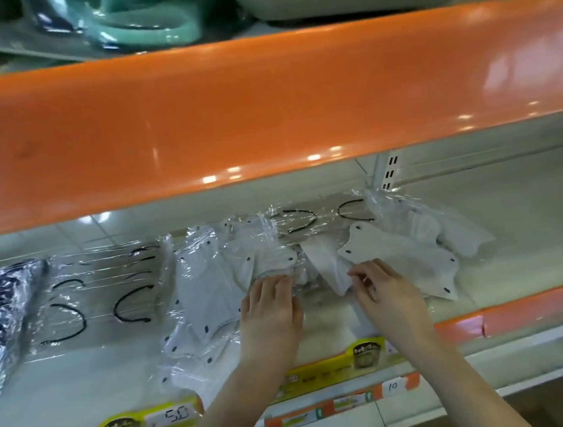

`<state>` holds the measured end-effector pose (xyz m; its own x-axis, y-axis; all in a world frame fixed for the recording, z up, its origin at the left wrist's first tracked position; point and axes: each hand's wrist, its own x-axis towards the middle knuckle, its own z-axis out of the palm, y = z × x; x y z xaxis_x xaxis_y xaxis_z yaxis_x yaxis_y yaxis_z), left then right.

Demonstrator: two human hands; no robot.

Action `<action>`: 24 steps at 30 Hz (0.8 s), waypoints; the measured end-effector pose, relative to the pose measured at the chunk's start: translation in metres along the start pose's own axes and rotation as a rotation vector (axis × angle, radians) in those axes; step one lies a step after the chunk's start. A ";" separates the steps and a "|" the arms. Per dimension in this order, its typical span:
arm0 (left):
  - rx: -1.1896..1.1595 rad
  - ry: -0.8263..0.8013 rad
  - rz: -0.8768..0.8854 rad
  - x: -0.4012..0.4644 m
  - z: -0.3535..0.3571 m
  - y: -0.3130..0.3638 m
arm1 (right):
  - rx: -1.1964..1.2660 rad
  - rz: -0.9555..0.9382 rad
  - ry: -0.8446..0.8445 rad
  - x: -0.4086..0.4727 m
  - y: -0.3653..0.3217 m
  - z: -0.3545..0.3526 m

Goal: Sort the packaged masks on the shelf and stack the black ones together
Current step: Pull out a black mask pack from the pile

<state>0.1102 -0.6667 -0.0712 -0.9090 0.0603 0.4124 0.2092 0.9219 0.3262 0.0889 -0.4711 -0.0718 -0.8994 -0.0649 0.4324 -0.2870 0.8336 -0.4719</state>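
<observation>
Person, head-worn view: two forearms and two hands visible, entering from the lower edge of the frame.

Left hand (270,309): bare, no glove, no ring or band visible on the fingers that show. Wrist bare; no watch or bracelet. Forearm bare as far as the frame edge; no sleeve or cuff in view.

Right hand (389,289): bare, no glove, no ring visible. Wrist bare; no watch or strap. Forearm bare to the frame edge; no sleeve seen.

Fingernails: short, unpainted as far as the slight blur allows. No markings visible on either arm.
</observation>
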 end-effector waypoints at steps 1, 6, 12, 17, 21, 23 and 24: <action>-0.001 0.007 0.013 0.002 0.004 0.005 | -0.009 0.008 0.003 0.001 0.005 -0.003; -0.050 0.008 0.056 0.015 0.025 0.034 | -0.013 0.048 0.022 0.002 0.029 -0.019; -0.082 -0.106 0.143 0.033 0.045 0.064 | -0.129 0.052 0.075 0.000 0.068 -0.029; -0.120 -0.241 0.172 0.043 0.063 0.082 | -0.222 0.043 -0.095 -0.007 0.087 -0.021; -0.072 -0.200 0.176 0.042 0.067 0.088 | -0.230 0.033 -0.028 -0.007 0.081 -0.022; -0.044 -0.189 0.181 0.041 0.067 0.086 | -0.223 0.015 0.015 -0.010 0.079 -0.024; -0.027 -0.183 0.175 0.042 0.066 0.084 | -0.210 0.018 0.019 -0.011 0.078 -0.026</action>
<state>0.0653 -0.5614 -0.0827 -0.9077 0.2887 0.3044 0.3765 0.8807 0.2873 0.0846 -0.3909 -0.0937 -0.8967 -0.0402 0.4408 -0.1942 0.9306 -0.3103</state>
